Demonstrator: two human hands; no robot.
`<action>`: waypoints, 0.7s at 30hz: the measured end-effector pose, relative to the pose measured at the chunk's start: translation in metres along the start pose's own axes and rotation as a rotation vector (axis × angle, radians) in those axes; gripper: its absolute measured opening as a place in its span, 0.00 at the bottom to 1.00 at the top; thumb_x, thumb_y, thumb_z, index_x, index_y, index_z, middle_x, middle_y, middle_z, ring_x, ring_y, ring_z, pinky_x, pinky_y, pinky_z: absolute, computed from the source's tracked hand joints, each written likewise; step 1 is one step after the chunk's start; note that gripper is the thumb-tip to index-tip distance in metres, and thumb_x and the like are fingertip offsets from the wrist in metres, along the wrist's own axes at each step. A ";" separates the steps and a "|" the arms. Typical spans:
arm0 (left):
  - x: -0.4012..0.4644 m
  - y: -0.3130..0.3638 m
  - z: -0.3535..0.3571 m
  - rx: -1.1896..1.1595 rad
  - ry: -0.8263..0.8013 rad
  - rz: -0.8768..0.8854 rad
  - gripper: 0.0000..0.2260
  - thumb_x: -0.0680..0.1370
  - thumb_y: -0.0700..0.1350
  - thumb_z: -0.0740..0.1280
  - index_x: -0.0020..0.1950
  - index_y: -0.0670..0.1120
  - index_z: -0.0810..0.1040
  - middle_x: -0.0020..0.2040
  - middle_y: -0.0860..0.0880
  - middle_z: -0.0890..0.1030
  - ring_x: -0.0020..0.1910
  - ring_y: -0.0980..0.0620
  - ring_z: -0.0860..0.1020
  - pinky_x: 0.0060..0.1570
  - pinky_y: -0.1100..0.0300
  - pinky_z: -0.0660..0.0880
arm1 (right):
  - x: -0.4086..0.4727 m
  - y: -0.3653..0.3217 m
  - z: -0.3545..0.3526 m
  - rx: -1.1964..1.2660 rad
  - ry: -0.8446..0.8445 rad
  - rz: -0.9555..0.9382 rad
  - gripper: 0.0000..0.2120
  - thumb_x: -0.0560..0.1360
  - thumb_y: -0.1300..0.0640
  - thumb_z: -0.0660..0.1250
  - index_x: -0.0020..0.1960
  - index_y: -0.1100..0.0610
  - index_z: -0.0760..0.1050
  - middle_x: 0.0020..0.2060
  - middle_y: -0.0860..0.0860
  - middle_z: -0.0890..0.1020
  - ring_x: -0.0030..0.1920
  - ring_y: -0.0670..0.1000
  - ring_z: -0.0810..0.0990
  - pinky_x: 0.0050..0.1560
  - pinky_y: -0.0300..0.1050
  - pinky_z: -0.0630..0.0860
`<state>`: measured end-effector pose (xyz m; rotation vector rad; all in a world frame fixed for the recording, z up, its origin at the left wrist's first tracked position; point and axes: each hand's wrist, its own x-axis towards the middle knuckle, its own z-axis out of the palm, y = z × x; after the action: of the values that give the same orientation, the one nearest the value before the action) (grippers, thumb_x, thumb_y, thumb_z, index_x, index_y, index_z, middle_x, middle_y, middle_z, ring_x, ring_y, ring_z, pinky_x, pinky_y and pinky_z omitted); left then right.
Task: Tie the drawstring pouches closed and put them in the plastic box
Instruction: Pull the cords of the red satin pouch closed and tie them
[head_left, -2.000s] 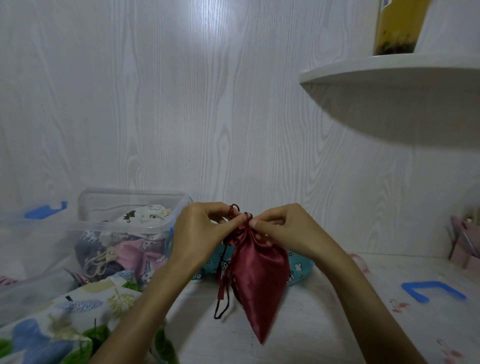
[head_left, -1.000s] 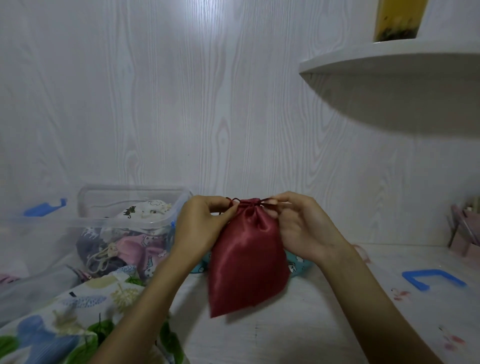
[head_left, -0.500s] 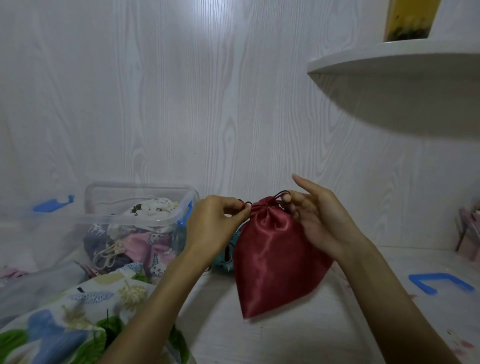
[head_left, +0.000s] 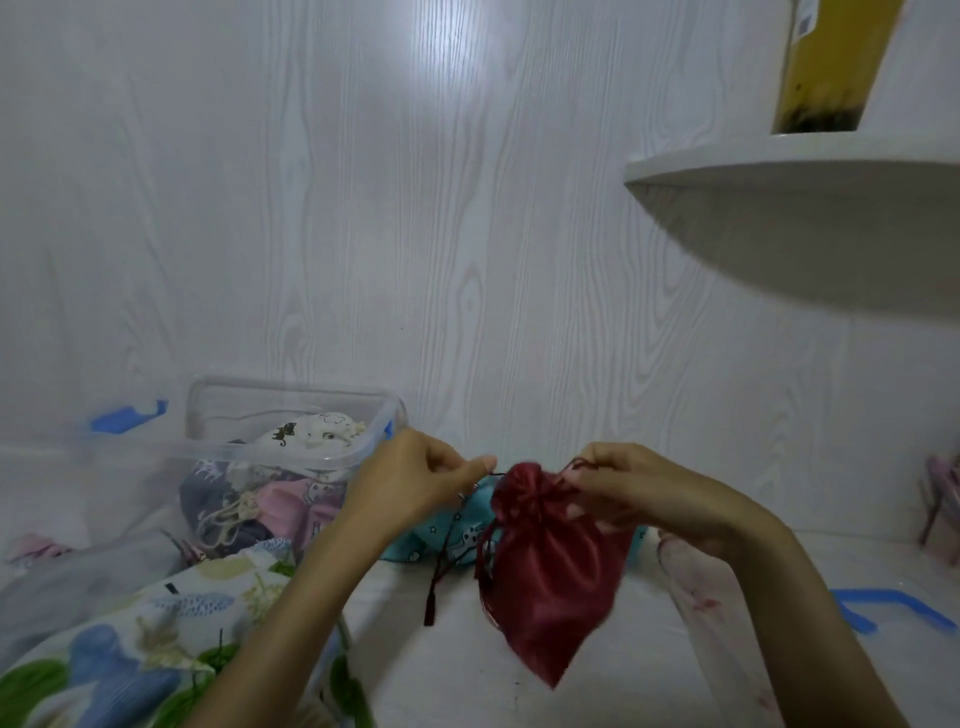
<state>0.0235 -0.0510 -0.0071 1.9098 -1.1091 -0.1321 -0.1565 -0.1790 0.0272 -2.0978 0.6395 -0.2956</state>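
Note:
A dark red satin drawstring pouch hangs above the white table, its mouth gathered tight. My left hand pinches the pouch's dark cord on the left side. My right hand pinches the cord at the right side of the neck and holds the pouch's top. A cord end with a tassel dangles below my left hand. The clear plastic box stands at the left against the wall, with several patterned pouches inside. A teal patterned pouch lies on the table behind the red one.
A leaf-print cloth lies at the lower left. A blue clip lies on the table at the right, another blue clip at the far left. A white shelf carrying a yellow container juts out overhead at the right.
The pouch's mouth has been drawn tight. My hands have moved apart with the cord between them, and my right hand's fingers have closed onto the cord. A tasselled cord end now hangs free.

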 end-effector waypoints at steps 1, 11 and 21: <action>-0.002 0.001 -0.004 -0.022 0.024 -0.004 0.19 0.67 0.67 0.67 0.40 0.52 0.82 0.37 0.56 0.84 0.36 0.61 0.82 0.43 0.59 0.79 | -0.001 0.000 0.002 0.011 0.003 0.020 0.06 0.78 0.53 0.62 0.47 0.55 0.74 0.42 0.50 0.83 0.44 0.44 0.82 0.43 0.37 0.74; -0.012 0.031 -0.062 -0.143 -0.316 0.011 0.10 0.70 0.44 0.75 0.49 0.51 0.81 0.43 0.49 0.83 0.40 0.57 0.82 0.39 0.61 0.80 | -0.016 -0.041 0.024 0.248 -0.087 -0.193 0.19 0.74 0.56 0.69 0.64 0.51 0.70 0.60 0.48 0.79 0.59 0.47 0.79 0.61 0.42 0.73; 0.034 0.069 -0.169 -0.348 0.047 -0.041 0.16 0.70 0.40 0.75 0.56 0.47 0.79 0.44 0.50 0.81 0.40 0.56 0.79 0.34 0.66 0.78 | 0.041 -0.131 0.045 0.190 0.083 -0.332 0.31 0.73 0.49 0.69 0.72 0.45 0.61 0.65 0.50 0.73 0.53 0.41 0.76 0.45 0.33 0.73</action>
<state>0.0810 0.0191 0.1549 1.6165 -0.9464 -0.2825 -0.0593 -0.1088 0.1080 -2.0093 0.2934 -0.6087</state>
